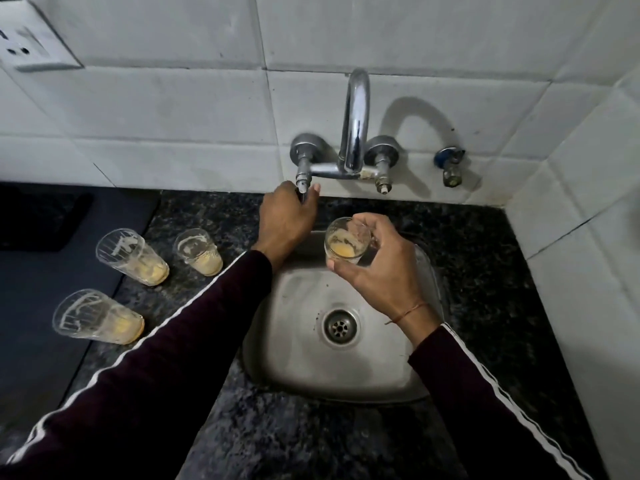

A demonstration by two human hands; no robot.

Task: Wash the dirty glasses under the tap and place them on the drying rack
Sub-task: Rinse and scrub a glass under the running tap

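Observation:
My right hand (377,268) grips a dirty glass (344,242) with yellow residue at its bottom, held over the back of the steel sink (298,362), below the chrome tap spout (355,116). My left hand (287,220) curls round the tap's left handle (302,183). No water is visibly running. Three more dirty glasses stand on the dark granite counter left of the sink: one at the back left (131,256), one nearer the sink (198,251), one at the front left (97,317).
A dark mat (41,306) lies on the counter's left part, beside the glasses. The tap's right handle (382,183) and a small side valve (450,168) stick out from the white tiled wall. A tiled side wall closes the right. A socket (24,43) sits upper left.

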